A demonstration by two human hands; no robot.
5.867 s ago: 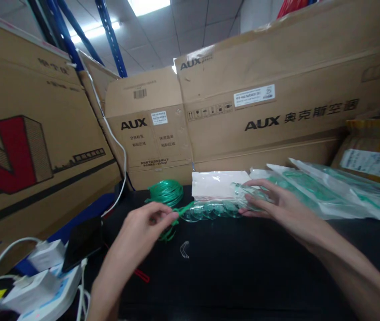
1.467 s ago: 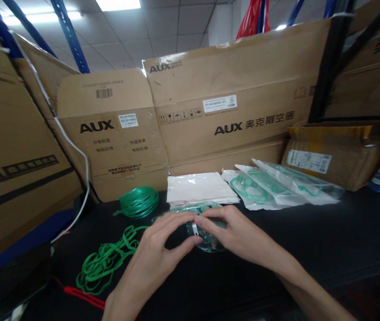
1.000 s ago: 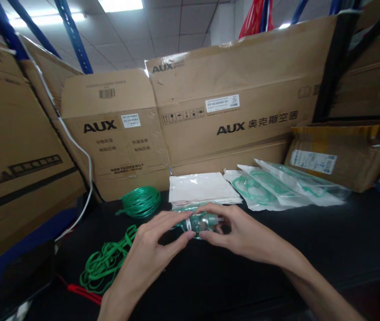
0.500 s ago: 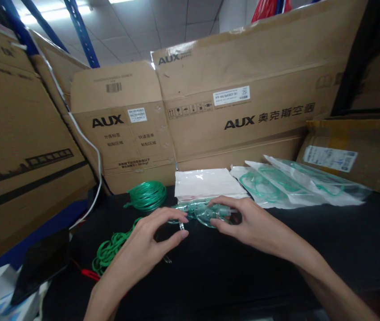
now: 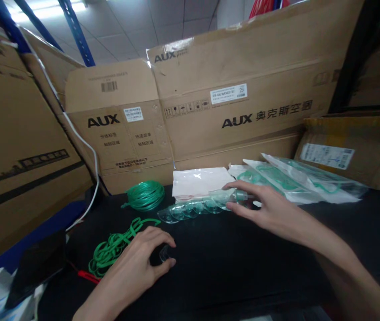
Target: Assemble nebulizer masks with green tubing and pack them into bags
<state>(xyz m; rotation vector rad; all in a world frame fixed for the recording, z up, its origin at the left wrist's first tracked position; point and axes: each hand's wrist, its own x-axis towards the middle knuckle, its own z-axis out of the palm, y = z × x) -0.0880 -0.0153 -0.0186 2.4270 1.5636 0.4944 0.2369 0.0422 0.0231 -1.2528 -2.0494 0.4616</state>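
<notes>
Desk (image 5: 230, 263), far edge: bags (image 5: 335, 196) of green tubing (image 5: 275, 175). My right hand (image 5: 266, 206) pinches a mask (image 5: 222, 197); my left hand (image 5: 143, 254) has fingers spread.

At frame centre, masks (image 5: 190, 209) lay before a packet stack (image 5: 201, 180); a tubing coil (image 5: 145, 195) sat left of it, straps (image 5: 110, 252) lower left, pouches (image 5: 288, 179) centre right.

Dimly lit, glaring ceiling tube (image 5: 51, 11), slight blur

Storeroom: blue racking (image 5: 77, 33), cardboard cartons (image 5: 270, 84)
</notes>
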